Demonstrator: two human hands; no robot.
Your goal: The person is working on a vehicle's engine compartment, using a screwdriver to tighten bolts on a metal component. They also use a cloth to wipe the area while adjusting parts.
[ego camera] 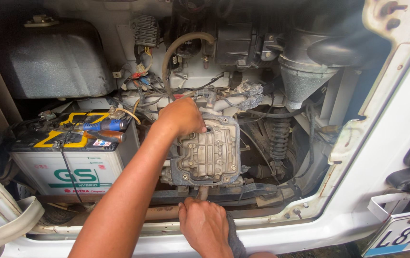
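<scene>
Behind the open rear hatch, the metal housing (208,155) stands upright, long axis vertical. Left hand (182,116) clasps its top corner; right hand (204,224) grips underneath. White battery (66,162), yellow-labelled, sits left.

A grimy, dull-grey metal cover (208,155), roughly rectangular with rounded corners and studded with bolt heads and raised bosses, stands upright in the middle of the open engine bay, its ribbed face turned toward the viewer. Its upper left corner is touched by the left hand (182,116), and a dark gasket edge shows around its left and lower sides. A short rusty pipe stub (203,192) hangs below its bottom edge, just above the right hand (204,223).
</scene>
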